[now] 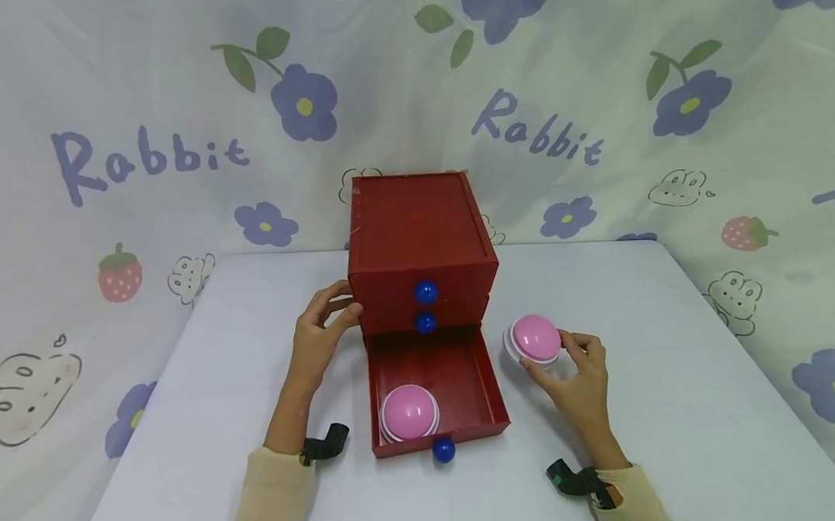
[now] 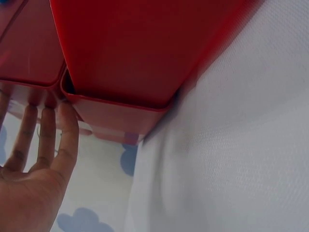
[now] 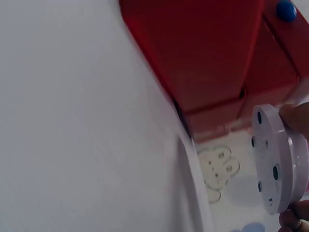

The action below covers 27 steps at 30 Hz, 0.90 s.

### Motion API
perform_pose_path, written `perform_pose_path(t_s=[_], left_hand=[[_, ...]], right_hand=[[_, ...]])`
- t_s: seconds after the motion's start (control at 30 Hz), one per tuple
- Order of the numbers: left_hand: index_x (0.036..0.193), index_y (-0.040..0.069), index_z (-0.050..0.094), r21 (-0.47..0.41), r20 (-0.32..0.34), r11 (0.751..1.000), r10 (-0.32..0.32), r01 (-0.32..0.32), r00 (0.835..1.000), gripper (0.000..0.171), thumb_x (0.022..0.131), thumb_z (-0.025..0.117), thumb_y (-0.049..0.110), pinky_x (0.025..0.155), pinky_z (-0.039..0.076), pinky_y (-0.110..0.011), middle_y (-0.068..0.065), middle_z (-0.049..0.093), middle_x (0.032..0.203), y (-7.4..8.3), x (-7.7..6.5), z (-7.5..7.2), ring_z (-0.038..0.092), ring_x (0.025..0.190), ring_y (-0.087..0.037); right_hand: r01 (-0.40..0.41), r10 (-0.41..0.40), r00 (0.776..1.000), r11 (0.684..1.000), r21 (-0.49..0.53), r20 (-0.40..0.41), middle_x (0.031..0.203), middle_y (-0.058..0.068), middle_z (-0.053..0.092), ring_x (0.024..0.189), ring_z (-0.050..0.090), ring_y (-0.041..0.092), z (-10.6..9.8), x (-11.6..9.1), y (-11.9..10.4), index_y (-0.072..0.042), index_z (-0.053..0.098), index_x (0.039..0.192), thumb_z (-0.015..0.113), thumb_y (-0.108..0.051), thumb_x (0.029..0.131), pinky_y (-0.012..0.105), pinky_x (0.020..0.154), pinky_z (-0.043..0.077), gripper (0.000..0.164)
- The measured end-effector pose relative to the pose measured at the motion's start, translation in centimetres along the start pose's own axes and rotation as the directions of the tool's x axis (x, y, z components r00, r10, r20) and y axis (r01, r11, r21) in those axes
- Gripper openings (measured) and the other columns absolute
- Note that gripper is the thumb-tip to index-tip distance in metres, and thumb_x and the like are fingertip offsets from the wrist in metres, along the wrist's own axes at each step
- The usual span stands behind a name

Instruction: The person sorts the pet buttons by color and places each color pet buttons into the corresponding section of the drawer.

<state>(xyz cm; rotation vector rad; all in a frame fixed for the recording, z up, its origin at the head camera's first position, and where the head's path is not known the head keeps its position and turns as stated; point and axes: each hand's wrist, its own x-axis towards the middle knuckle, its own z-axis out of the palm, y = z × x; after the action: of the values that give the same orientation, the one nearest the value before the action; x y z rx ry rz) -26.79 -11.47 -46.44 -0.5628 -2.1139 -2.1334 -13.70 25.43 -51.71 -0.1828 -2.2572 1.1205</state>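
A red cabinet (image 1: 416, 222) of stacked drawers stands mid-table, its bottom drawer (image 1: 465, 383) pulled out. My left hand (image 1: 316, 339) rests its fingertips against the cabinet's left side; in the left wrist view the fingers (image 2: 47, 137) look fairly straight. Between thumb and fingers, my right hand (image 1: 582, 389) pinches a round pink push button (image 1: 537, 338) with a white base, just right of the open drawer. The right wrist view shows that base (image 3: 273, 162) tipped on edge, with small holes underneath. A second pink push button (image 1: 408, 412) sits in the drawer's front left corner.
Blue ball knobs mark the drawers, among them the upper knob (image 1: 426, 293) and the bottom drawer's knob (image 1: 443, 450). A white table (image 1: 676, 405) lies under everything. Behind it hangs a printed cloth (image 1: 396, 83).
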Motion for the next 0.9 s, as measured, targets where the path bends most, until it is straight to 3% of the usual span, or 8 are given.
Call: perform_pose_path(t_s=[0.2, 0.43, 0.77, 0.9], left_hand=[[0.14, 0.014, 0.058, 0.013, 0.005, 1.0, -0.004, 0.004, 1.0, 0.044, 0.097, 0.068, 0.012, 0.088, 0.057, -0.032, -0.007, 0.055, 0.133, 0.0, 0.0, 0.1, 0.057, 0.119, -0.03], [0.139, 0.012, 0.058, 0.003, 0.001, 1.0, 0.012, -0.012, 1.0, 0.044, 0.097, 0.068, 0.011, 0.087, 0.057, -0.03, -0.008, 0.054, 0.135, 0.1, 0.1, 0.0, 0.057, 0.118, -0.028], [0.14, 0.015, 0.057, 0.026, 0.008, 1.0, 0.015, -0.015, 1.0, 0.044, 0.097, 0.067, 0.014, 0.088, 0.057, -0.028, -0.007, 0.054, 0.135, -0.1, 0.1, -0.2, 0.057, 0.119, -0.022], [0.141, 0.016, 0.057, 0.029, 0.007, 1.0, 0.007, -0.007, 1.0, 0.045, 0.097, 0.067, 0.014, 0.088, 0.057, -0.028, -0.006, 0.054, 0.135, 0.0, 0.1, -0.1, 0.058, 0.119, -0.021]], right_hand=[[0.088, -0.09, 0.996, 0.993, 0.073, 0.021, 0.115, 0.01, 0.051, 0.12, 0.043, 0.019, 0.7, -1.7, -2.3, -0.003, 0.065, 0.129, 0.094, -0.014, 0.065, 0.034, 0.091, 0.043, 0.071], [0.173, -0.179, 0.983, 0.975, 0.139, 0.029, 0.117, 0.01, 0.053, 0.117, 0.046, 0.023, 1.6, -3.2, -4.6, -0.009, 0.067, 0.129, 0.096, -0.013, 0.061, 0.025, 0.089, 0.044, 0.074], [0.176, -0.183, 0.982, 0.976, 0.127, 0.046, 0.112, 0.014, 0.052, 0.113, 0.048, 0.027, 2.8, -4.5, -6.4, -0.003, 0.068, 0.124, 0.097, -0.008, 0.054, 0.018, 0.09, 0.043, 0.076], [0.167, -0.178, 0.982, 0.974, 0.156, 0.065, 0.115, 0.011, 0.053, 0.116, 0.047, 0.026, 3.0, -4.9, -6.6, -0.008, 0.067, 0.127, 0.097, -0.011, 0.057, 0.02, 0.092, 0.043, 0.076]])
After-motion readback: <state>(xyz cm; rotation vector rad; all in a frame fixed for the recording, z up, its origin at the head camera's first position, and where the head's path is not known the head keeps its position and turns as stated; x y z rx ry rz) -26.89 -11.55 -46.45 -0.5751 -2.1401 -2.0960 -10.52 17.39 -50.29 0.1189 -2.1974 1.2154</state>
